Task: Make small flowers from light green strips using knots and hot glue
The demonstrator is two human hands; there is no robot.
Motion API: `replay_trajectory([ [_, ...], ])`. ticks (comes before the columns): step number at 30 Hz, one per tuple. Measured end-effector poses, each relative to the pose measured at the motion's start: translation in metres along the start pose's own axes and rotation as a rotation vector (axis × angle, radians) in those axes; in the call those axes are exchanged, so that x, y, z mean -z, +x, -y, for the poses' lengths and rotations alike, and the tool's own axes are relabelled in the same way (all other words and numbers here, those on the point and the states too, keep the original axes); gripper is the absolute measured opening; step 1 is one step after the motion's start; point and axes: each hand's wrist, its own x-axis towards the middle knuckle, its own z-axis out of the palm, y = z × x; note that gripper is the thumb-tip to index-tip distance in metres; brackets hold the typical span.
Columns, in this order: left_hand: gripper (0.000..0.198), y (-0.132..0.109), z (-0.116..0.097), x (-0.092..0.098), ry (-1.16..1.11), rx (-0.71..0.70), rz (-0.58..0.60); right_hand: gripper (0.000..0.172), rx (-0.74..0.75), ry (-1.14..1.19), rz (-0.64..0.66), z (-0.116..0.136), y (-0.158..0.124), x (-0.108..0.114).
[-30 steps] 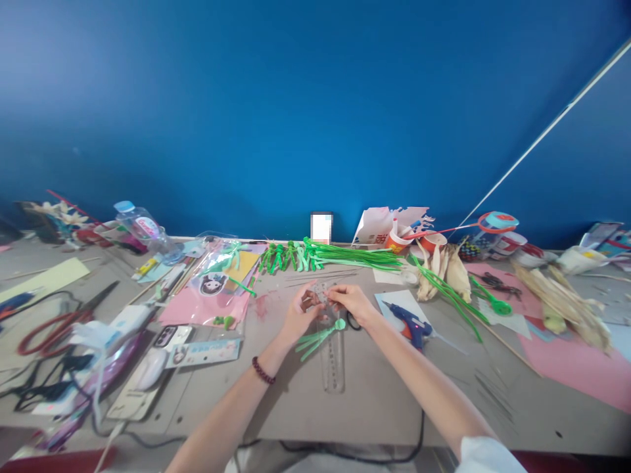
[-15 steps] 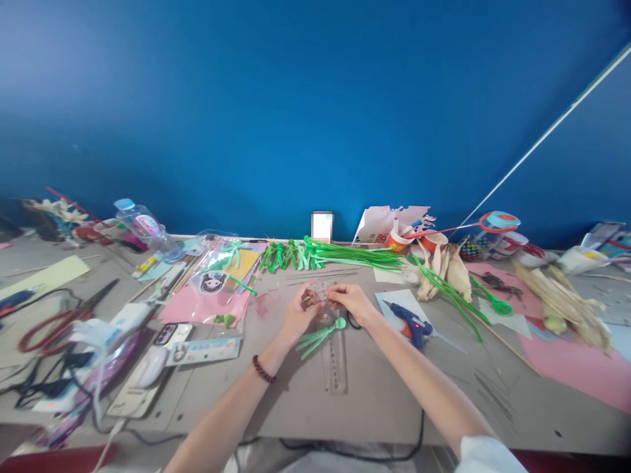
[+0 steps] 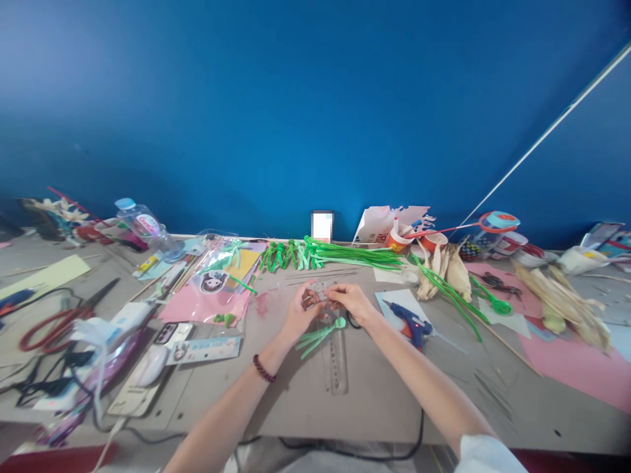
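My left hand and my right hand meet at the middle of the table, fingertips pinched close together. Whatever lies between them is too small or hidden to make out. Under and beyond the fingers runs a clear ruler, its near end pointing toward me. A pale green pipe-cleaner piece, with a round head and several splayed strands, lies across the ruler just below my hands. Behind them rests a bundle of green pipe cleaners, beside several twisted green pipe-cleaner pieces.
To the right lie a blue glue gun on white paper and dried husks. On the left are orange-handled scissors, a white mouse, a plastic bag on pink paper and a water bottle. A blue wall stands behind.
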Motion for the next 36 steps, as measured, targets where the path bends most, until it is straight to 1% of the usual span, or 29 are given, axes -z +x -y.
replay_trajectory([
  [6,0.063,0.000,0.002,0.000,0.012,-0.010,-0.004,0.027,-0.014,0.005,0.011,0.004,-0.002,0.000],
  [9,0.067,-0.002,0.001,-0.001,-0.005,0.025,0.000,0.029,-0.011,0.009,-0.001,0.005,-0.001,0.000],
  [11,0.067,-0.004,-0.001,-0.003,-0.005,0.073,0.024,0.030,0.000,0.023,-0.007,0.005,-0.001,0.001],
  [14,0.056,-0.007,-0.004,-0.005,0.046,0.165,0.102,0.032,0.017,0.047,-0.024,0.007,-0.001,0.003],
  [16,0.047,-0.009,-0.006,-0.006,0.082,0.200,0.131,0.031,0.022,0.048,-0.038,0.009,-0.002,0.003],
  [19,0.038,-0.010,-0.008,-0.006,0.094,0.234,0.124,0.029,0.043,0.042,-0.055,0.010,-0.002,0.001],
  [22,0.037,-0.011,-0.008,-0.007,0.092,0.271,0.113,0.027,0.070,0.038,-0.078,0.008,-0.003,-0.002],
  [29,0.039,-0.013,-0.006,-0.012,0.096,0.259,0.048,0.030,0.061,0.062,-0.086,0.004,-0.004,-0.005],
  [36,0.035,-0.011,-0.001,-0.013,0.131,0.140,0.009,0.030,0.064,0.073,-0.052,0.001,-0.004,-0.006],
])
